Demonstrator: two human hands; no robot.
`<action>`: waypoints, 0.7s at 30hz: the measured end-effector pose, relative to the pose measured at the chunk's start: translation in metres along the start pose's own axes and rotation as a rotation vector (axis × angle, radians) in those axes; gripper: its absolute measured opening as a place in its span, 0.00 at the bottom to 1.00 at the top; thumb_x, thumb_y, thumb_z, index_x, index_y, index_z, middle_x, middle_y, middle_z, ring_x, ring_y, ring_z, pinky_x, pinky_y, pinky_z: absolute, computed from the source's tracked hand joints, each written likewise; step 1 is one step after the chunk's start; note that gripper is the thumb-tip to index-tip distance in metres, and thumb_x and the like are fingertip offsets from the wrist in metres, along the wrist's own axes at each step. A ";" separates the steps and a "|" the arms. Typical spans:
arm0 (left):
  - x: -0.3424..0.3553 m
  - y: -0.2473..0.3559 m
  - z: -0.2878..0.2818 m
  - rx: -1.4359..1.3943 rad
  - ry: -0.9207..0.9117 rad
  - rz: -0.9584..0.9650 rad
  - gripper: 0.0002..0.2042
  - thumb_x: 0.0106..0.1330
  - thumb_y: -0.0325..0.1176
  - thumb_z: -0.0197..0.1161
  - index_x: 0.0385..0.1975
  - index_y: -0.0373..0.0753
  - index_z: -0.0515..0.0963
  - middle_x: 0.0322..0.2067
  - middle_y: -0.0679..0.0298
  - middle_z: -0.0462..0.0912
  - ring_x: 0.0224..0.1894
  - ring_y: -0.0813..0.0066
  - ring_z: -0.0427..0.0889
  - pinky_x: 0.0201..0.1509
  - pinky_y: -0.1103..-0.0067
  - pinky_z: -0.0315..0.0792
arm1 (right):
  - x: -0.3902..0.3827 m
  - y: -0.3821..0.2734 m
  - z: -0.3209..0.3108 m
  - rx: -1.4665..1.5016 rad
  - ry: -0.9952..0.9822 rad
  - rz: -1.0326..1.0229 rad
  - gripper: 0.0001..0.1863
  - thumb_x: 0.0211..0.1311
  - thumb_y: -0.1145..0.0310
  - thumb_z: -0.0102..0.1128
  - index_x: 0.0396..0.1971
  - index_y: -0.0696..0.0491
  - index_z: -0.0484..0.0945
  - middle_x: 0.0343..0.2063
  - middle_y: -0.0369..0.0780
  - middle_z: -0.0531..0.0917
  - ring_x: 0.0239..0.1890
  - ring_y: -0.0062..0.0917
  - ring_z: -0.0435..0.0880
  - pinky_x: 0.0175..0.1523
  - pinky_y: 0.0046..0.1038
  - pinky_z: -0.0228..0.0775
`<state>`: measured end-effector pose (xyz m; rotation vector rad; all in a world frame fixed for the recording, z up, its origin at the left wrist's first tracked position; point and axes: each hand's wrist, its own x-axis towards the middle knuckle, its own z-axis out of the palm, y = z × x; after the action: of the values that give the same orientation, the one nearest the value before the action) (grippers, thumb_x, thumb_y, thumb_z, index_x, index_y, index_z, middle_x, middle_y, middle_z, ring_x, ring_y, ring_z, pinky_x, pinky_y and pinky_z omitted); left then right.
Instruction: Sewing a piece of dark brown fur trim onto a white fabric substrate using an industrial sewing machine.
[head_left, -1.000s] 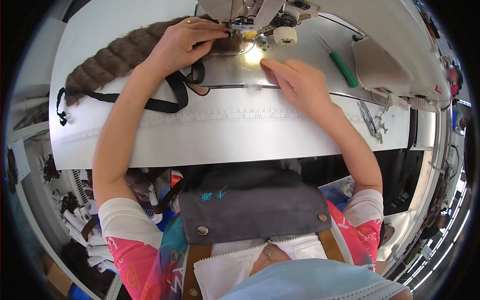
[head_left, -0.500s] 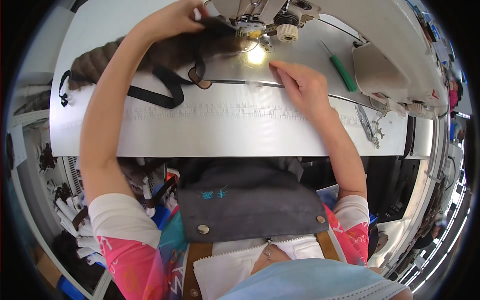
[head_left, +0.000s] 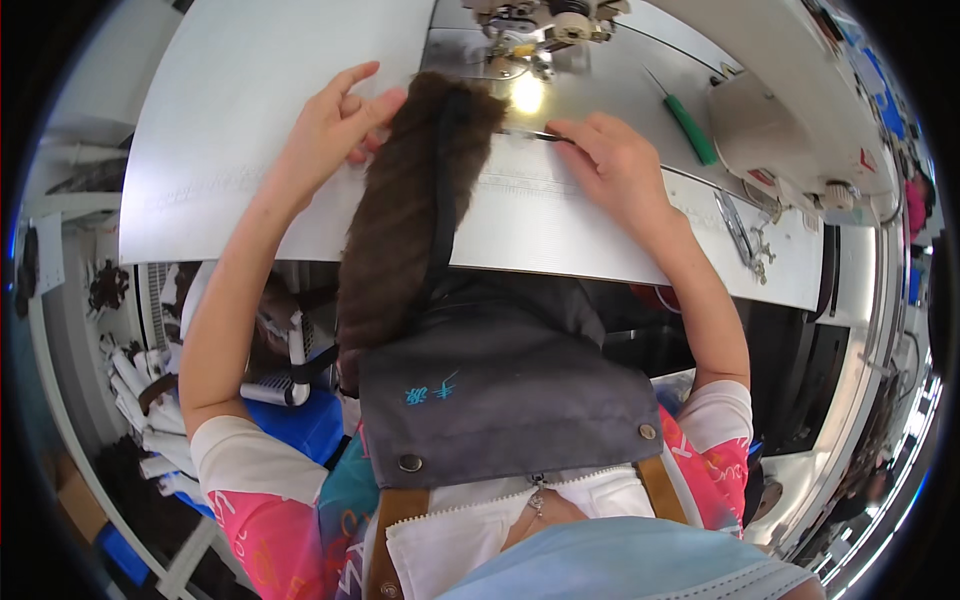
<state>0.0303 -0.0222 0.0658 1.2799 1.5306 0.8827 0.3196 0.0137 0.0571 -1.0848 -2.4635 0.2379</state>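
Note:
A long brown fur piece with a black strap along its length lies over the table's near edge. Its far end is close in front of the sewing machine's needle area, and the near end hangs down beside my apron. My left hand is just left of the fur's far end, fingers apart and holding nothing; its thumb tip comes close to the fur. To the right of the fur, my right hand rests by the metal plate's edge with its fingers curled together. Whatever may be in them is hidden.
A green-handled pointed tool lies right of the needle area. Metal snips rest near the table's right edge. The machine's arm rises at the right. A printed ruler scale runs along the white table.
The fur piece has come away from the needle area and swung toward me, over the table edge. My left hand has let go of it and moved nearer. The right hand stays about where it was.

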 end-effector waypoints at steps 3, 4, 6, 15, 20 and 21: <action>0.029 0.006 0.010 -0.014 -0.027 -0.003 0.34 0.55 0.48 0.66 0.58 0.34 0.65 0.26 0.68 0.76 0.24 0.85 0.69 0.27 0.87 0.63 | -0.019 0.001 -0.023 -0.152 -0.026 -0.023 0.09 0.52 0.72 0.58 0.35 0.52 0.79 0.29 0.39 0.79 0.32 0.33 0.77 0.35 0.32 0.69; 0.037 0.006 0.014 0.123 -0.035 0.062 0.34 0.53 0.49 0.67 0.54 0.32 0.68 0.22 0.68 0.75 0.24 0.83 0.71 0.29 0.85 0.65 | -0.029 0.010 -0.034 -0.254 0.023 -0.016 0.10 0.51 0.73 0.58 0.35 0.53 0.79 0.30 0.39 0.80 0.33 0.33 0.77 0.37 0.31 0.69; 0.048 0.007 0.020 0.259 -0.060 0.139 0.34 0.51 0.50 0.68 0.51 0.30 0.70 0.19 0.68 0.74 0.25 0.81 0.74 0.30 0.83 0.67 | -0.052 0.024 -0.060 -0.400 0.095 0.080 0.11 0.50 0.75 0.59 0.36 0.54 0.79 0.31 0.40 0.80 0.35 0.35 0.77 0.40 0.31 0.70; 0.050 0.013 0.033 0.568 -0.150 0.376 0.15 0.50 0.37 0.70 0.30 0.34 0.74 0.21 0.69 0.71 0.26 0.82 0.67 0.32 0.82 0.65 | -0.143 0.040 -0.080 -0.541 0.169 0.478 0.08 0.57 0.73 0.56 0.38 0.56 0.76 0.29 0.43 0.78 0.35 0.39 0.76 0.40 0.35 0.67; 0.034 -0.004 0.008 0.038 -0.273 0.031 0.13 0.54 0.31 0.66 0.37 0.32 0.77 0.28 0.68 0.79 0.32 0.83 0.74 0.39 0.86 0.67 | -0.074 0.000 -0.039 0.251 0.038 0.519 0.10 0.61 0.75 0.52 0.43 0.55 0.70 0.27 0.47 0.79 0.30 0.40 0.80 0.36 0.34 0.69; 0.033 -0.009 0.000 0.037 -0.270 0.028 0.13 0.54 0.31 0.66 0.37 0.32 0.77 0.28 0.68 0.79 0.32 0.83 0.74 0.39 0.86 0.67 | -0.054 -0.006 -0.032 0.268 0.024 0.460 0.12 0.61 0.73 0.53 0.44 0.55 0.69 0.28 0.47 0.79 0.30 0.40 0.80 0.35 0.34 0.70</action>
<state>0.0265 0.0084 0.0512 1.3890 1.3239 0.6703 0.3621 -0.0302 0.0699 -1.5015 -2.0531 0.6683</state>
